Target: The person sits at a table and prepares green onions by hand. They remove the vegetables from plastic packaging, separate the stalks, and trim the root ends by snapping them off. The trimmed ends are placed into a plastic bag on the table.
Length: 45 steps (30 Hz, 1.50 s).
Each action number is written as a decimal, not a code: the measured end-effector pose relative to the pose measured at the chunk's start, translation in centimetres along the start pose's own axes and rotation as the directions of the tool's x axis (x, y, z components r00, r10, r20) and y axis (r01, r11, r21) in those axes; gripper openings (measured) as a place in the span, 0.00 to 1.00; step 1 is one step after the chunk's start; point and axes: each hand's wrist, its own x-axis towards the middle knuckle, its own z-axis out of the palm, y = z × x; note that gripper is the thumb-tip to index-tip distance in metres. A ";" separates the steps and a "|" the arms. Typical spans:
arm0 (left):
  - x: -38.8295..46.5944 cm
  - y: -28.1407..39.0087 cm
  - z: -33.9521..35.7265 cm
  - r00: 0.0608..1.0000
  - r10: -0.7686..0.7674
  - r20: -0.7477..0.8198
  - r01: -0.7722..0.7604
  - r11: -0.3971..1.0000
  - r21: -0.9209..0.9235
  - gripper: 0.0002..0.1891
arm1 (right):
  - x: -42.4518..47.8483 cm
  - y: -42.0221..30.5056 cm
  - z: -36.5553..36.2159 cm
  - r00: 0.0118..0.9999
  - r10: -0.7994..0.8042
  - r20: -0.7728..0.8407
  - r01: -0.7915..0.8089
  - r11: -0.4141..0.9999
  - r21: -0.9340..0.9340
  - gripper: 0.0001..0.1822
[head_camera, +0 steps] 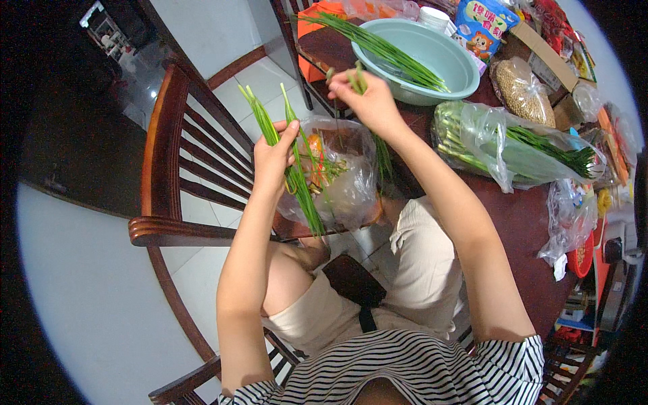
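Observation:
My left hand (277, 154) is closed around a small bunch of green garlic chives (305, 202), with one stalk standing apart at the thumb. Below it, on a wooden chair's seat, lies an open clear plastic bag (354, 192) with scraps inside. My right hand (362, 93), slightly blurred, holds some chive stalks that hang down beside the bag. Near it, on the table, a light blue plastic basin (458, 76) has a bundle of long chives (385, 53) lying across it. A clear bag of chives (471, 144) lies to the right of the basin.
The dark red table (526, 223) also bears a bag of beans (524, 91), a cardboard box (549, 53), a blue snack packet (481, 30), a crumpled plastic bag (567, 217) and a red bowl (582, 255). A wooden chair back (164, 147) stands at my left.

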 end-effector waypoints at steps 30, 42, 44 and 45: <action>-0.1 -1.5 1.5 0.981 -0.005 0.196 -0.003 0.999 0.041 0.16 | -1.5 -1.6 2.3 0.975 0.173 0.137 -0.187 0.977 0.102 0.11; 0.0 -1.1 1.1 0.961 -0.085 0.265 0.091 0.996 -0.011 0.17 | -1.1 0.1 2.3 0.992 0.035 -0.118 -0.061 0.972 -0.225 0.13; -0.2 -1.0 1.4 0.966 -0.082 0.245 0.091 0.995 -0.026 0.16 | -1.2 0.2 2.2 0.989 0.029 -0.148 -0.059 0.978 -0.198 0.12; -0.3 -0.9 1.5 0.968 -0.081 0.235 0.091 0.995 -0.033 0.15 | -1.3 0.2 2.2 0.986 0.027 -0.163 -0.057 0.981 -0.184 0.12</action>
